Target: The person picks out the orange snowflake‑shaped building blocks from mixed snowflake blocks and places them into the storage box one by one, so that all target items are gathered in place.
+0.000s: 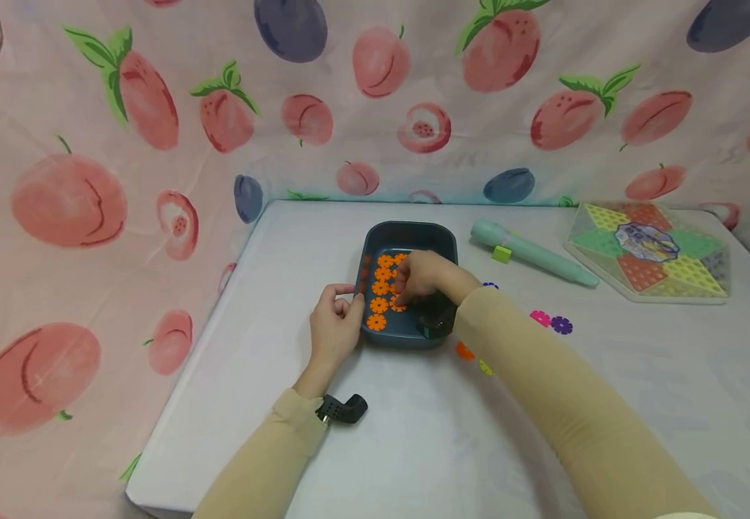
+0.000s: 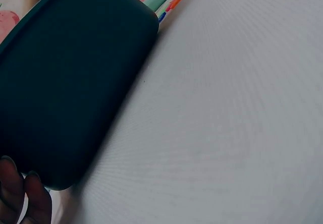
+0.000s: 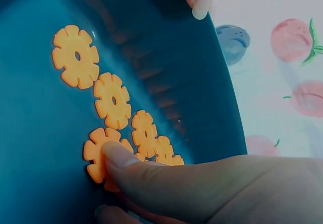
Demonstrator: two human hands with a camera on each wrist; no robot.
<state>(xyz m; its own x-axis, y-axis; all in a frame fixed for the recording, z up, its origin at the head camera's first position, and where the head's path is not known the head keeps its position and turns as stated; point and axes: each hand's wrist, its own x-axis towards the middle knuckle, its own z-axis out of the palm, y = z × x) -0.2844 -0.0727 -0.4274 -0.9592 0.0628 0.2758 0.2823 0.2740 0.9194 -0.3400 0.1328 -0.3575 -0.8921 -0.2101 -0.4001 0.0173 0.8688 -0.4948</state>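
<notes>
A dark teal rectangular tray (image 1: 391, 340) holds two columns of orange notched plastic discs (image 1: 378, 305). My right hand (image 1: 428, 277) reaches into it, fingers curled down over the right-hand column. In the right wrist view the thumb lies across the face of one orange disc (image 3: 97, 156), pinching it near the tray floor with the fingers mostly hidden beneath. Several more discs run in a row beside it. My left hand (image 1: 336, 328) grips the tray's left rim, its thumb tip (image 3: 202, 4) over the edge and other fingers (image 2: 35, 199) against the outside wall.
Loose coloured discs lie right of the tray, including a pink disc (image 1: 540, 318), a purple disc (image 1: 562, 325) and an orange one (image 1: 465, 351). Behind them are a pale green tube-shaped object (image 1: 537, 258), a small green block (image 1: 501, 254) and a patterned hexagonal board (image 1: 650, 249).
</notes>
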